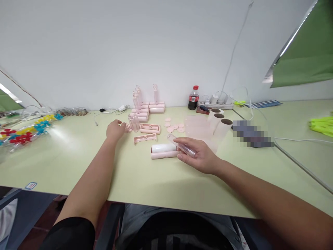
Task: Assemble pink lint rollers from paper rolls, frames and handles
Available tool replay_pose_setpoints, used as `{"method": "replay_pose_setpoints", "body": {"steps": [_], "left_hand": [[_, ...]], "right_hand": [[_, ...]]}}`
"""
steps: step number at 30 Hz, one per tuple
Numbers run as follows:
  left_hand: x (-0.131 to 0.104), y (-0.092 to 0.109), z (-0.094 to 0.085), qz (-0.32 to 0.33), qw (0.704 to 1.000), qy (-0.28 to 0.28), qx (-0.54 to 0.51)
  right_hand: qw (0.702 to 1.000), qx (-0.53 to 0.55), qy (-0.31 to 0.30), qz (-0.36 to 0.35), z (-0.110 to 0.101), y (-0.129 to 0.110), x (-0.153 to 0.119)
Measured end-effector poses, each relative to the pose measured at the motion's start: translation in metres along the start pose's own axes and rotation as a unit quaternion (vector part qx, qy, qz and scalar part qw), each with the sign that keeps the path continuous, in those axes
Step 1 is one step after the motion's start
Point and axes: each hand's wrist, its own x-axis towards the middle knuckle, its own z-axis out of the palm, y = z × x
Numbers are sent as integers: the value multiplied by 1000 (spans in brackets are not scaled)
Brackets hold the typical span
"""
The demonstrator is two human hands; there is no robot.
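Note:
A clear plastic tube (186, 149) lies between the thumb and fingers of my right hand (199, 155). Just left of it, a pink case (164, 155) holds a white roll (163, 148). My left hand (116, 131) rests farther left, its fingertips beside small pink parts (128, 128); whether it grips one is hidden. Clear tubes (134, 123) stand next to those parts. Two open pink frames, one upper (150, 128) and one lower (145, 138), lie between the hands. Several pink discs (170, 129) are scattered behind the roll.
Pink assembled pieces (140, 111) stand by the wall. A cola bottle (193, 98) is beside a power strip (217, 105). Large white rolls (223, 130) stand right of centre, near a blurred dark object (252, 134). Colourful wrapped items (28, 130) lie far left.

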Motion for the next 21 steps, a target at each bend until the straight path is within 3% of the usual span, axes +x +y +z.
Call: {"method": "replay_pose_setpoints", "body": {"steps": [6, 11, 15, 18, 21], "left_hand": [[-7, 13, 3, 52, 997, -25, 54], [-11, 22, 1, 21, 989, -91, 114], [-12, 22, -8, 17, 987, -95, 130], [-14, 23, -27, -18, 996, -68, 61], [-24, 30, -45, -26, 983, -75, -167]], "right_hand": [[1000, -23, 8, -4, 0, -1, 2], [998, -39, 46, 18, 2, 2, 0], [996, -28, 87, 9, 3, 0, 1], [989, -46, 137, -41, 1, -5, 4], [976, -75, 178, -96, -3, -12, 7]]}}
